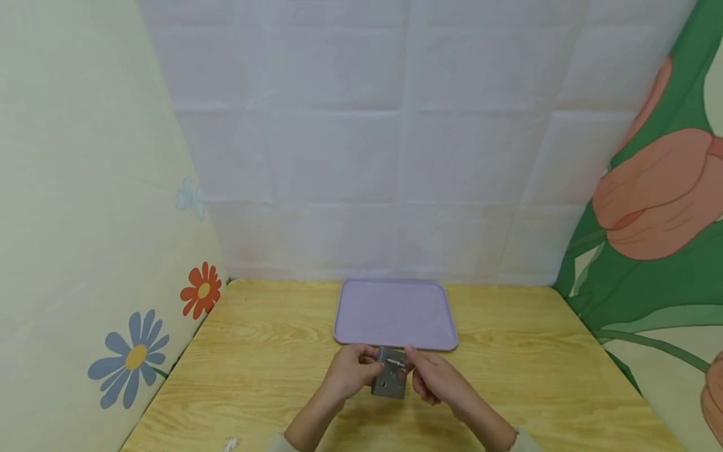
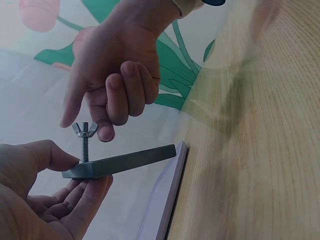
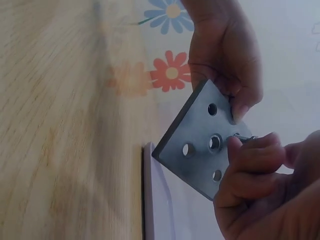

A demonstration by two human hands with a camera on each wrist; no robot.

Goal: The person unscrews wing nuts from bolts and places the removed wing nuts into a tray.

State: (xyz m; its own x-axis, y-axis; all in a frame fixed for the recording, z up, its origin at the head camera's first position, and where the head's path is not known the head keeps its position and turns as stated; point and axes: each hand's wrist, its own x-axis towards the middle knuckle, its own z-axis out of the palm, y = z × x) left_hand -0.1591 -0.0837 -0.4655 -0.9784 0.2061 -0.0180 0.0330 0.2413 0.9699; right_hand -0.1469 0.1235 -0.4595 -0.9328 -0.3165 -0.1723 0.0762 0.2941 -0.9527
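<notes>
A square grey plate [image 1: 388, 384] with several round holes is held tilted above the table in the head view. My left hand [image 1: 351, 371] grips its left edge, thumb on top and fingers beneath in the left wrist view. A threaded bolt [image 2: 84, 149] stands up from the plate near that thumb, with a wing nut [image 2: 85, 131] close to its top end. My right hand [image 1: 440, 378] has its thumb and index finger on either side of the wing nut, its other fingers curled. In the right wrist view, those fingers [image 3: 257, 162] partly hide the bolt and the plate's corner.
A lilac tray [image 1: 395, 314] lies on the wooden table [image 1: 508, 351] just beyond the hands. Near the front left edge is a small white object [image 1: 230, 444], too small to identify. A white cloth [image 1: 395, 157] hangs behind; flower-printed cloths flank both sides.
</notes>
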